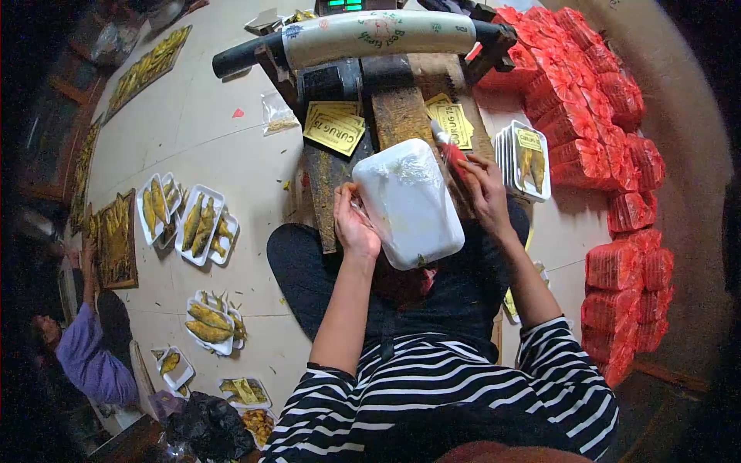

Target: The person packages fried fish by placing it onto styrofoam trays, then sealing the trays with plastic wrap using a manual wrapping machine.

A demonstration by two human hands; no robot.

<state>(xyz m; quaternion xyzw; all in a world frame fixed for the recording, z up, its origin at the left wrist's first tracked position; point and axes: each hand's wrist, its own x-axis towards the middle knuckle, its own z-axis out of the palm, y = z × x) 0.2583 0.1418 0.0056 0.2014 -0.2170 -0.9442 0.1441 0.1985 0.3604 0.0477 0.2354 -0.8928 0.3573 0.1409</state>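
Observation:
A white foam tray (413, 212) is tilted over my lap with its flat underside up and clear film bunched across it. My left hand (356, 225) grips the tray's left edge, fingers curled under and around it. In my right hand (486, 193) is a slim tool with a red grip (455, 160) and a pale tip, held along the tray's upper right side. Beyond the tray stands a worn wooden bench (397, 96), with yellow printed labels (336, 127) on its left and more yellow labels (455, 123) on its right.
A film roll (378, 32) spans the bench's far end. Stacked wrapped fish trays (531, 166) stand to the right, before piled red packs (571, 100). Open trays of fish (202, 224) sit on the left floor, near another person (96, 351). A black plastic bag (208, 424) lies lower left.

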